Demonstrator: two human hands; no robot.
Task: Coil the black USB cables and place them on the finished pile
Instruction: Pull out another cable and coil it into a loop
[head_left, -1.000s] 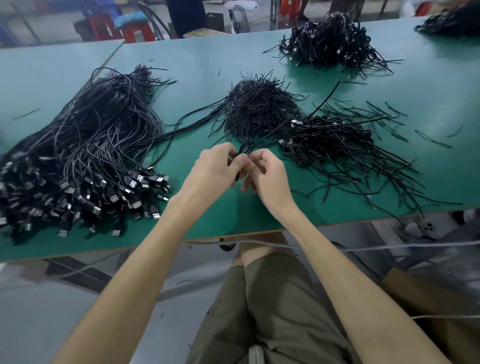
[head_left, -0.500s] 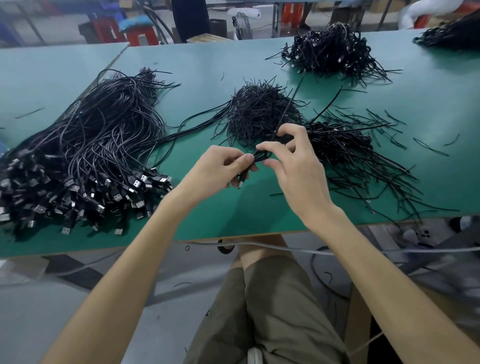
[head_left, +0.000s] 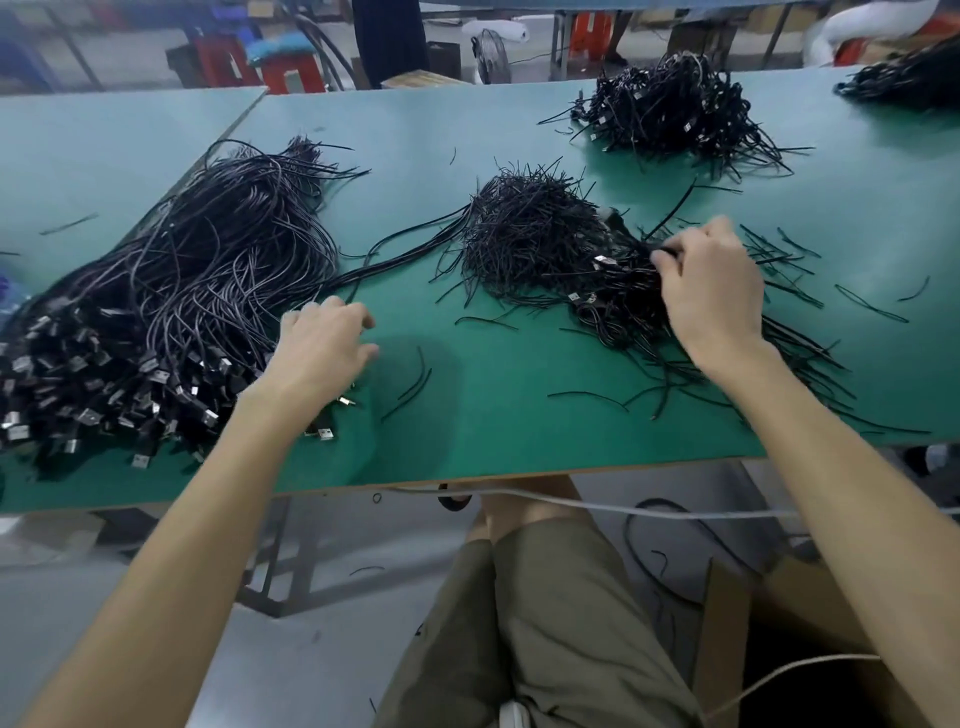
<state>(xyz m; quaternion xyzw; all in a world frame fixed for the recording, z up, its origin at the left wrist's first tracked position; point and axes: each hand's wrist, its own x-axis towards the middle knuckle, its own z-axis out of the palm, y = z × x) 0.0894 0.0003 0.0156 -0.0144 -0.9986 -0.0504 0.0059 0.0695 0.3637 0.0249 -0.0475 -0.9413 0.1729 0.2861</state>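
A big bundle of loose black USB cables (head_left: 171, 291) lies on the left of the green table (head_left: 493, 426), silver plugs toward me. My left hand (head_left: 322, 348) hovers at the bundle's right edge with relaxed fingers, holding nothing. A low pile of coiled cables (head_left: 618, 306) lies at centre right. My right hand (head_left: 706, 286) is over that pile, its fingertips pinching a small coiled black cable (head_left: 665, 254) against the top of the pile.
A heap of short black ties (head_left: 524, 234) sits between the two piles. Two more cable heaps lie at the far right (head_left: 670, 109) and the corner (head_left: 909, 78). Stray ties scatter over the table. A white cord (head_left: 649, 512) runs under the front edge.
My hands, joined at the centre around a coil, have separated. The right hand carried the coil to the right pile; the left hand moved left to the loose bundle.
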